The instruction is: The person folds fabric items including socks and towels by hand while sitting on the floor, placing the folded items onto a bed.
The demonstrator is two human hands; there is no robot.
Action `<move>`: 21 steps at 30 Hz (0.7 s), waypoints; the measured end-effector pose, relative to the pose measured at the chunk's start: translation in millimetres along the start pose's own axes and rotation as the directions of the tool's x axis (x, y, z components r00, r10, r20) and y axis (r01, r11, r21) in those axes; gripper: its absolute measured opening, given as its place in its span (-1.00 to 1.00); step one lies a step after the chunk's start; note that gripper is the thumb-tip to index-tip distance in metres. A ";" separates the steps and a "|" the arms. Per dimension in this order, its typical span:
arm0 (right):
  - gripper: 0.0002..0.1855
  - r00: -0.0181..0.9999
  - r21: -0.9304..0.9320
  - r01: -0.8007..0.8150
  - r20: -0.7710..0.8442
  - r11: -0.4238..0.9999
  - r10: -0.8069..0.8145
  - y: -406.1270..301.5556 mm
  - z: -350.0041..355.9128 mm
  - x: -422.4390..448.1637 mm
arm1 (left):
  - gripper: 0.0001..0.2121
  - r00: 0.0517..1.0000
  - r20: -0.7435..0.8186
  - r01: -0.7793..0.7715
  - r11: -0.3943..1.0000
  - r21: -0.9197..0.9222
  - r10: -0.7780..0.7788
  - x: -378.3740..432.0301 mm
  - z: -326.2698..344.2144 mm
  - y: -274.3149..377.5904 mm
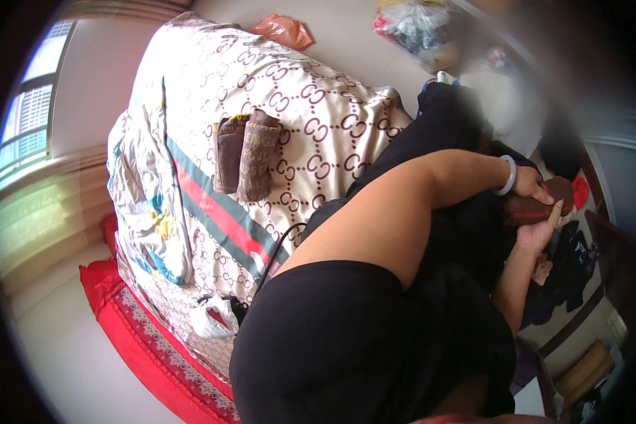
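Observation:
On the right side of the head view, both of my hands are at a rolled brown cloth (530, 210) with a thin red line along it. My left hand (531, 184), below a pale bangle (509, 175), grips it from above. From underneath, my right hand (538, 233) holds the same roll, thumb pressed against its side. Two rolled brown garments, a darker one (228, 161) and a lighter one (259, 159), both bearing woven writing, lie side by side on the patterned bed cover (318, 95). Part of the held roll is hidden behind my fingers.
A crumpled white floral cloth (159, 212) lies along the bed's left side. Beside my sleeve is a small white cloth (214, 318). An orange plastic bag (283, 32) and a filled clear bag (418, 32) rest beyond the bed. Dark clothes (556, 281) lie to the right.

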State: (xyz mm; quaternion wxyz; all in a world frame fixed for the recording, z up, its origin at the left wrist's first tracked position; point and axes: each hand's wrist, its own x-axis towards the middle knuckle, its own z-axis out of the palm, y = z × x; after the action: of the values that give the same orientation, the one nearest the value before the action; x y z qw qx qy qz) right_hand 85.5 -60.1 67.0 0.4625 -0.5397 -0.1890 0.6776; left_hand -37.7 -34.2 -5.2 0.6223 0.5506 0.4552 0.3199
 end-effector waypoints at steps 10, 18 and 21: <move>-0.40 0.910 -0.053 -0.027 0.411 0.998 0.046 40.2 79.6 -22.8 | -0.23 0.728 -0.685 -0.305 0.906 -0.293 0.024 -142.6 -32.4 35.8; -0.56 0.424 -0.536 0.498 0.836 0.682 0.348 105.2 107.1 -40.5 | -0.49 0.621 -0.769 0.198 0.980 -0.032 -0.150 -314.1 -73.7 28.3; -0.52 0.492 -0.634 0.286 0.741 0.719 0.458 101.6 113.4 -54.9 | -0.54 0.329 -0.931 0.541 0.840 0.049 -0.157 -395.7 -57.1 23.7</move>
State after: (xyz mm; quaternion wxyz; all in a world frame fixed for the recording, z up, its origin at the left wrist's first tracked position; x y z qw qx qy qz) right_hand -60.7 -129.1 60.0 0.0285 -0.2636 -0.6008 0.7541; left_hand -238.5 -363.1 103.9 0.2227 0.2778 0.8736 0.3317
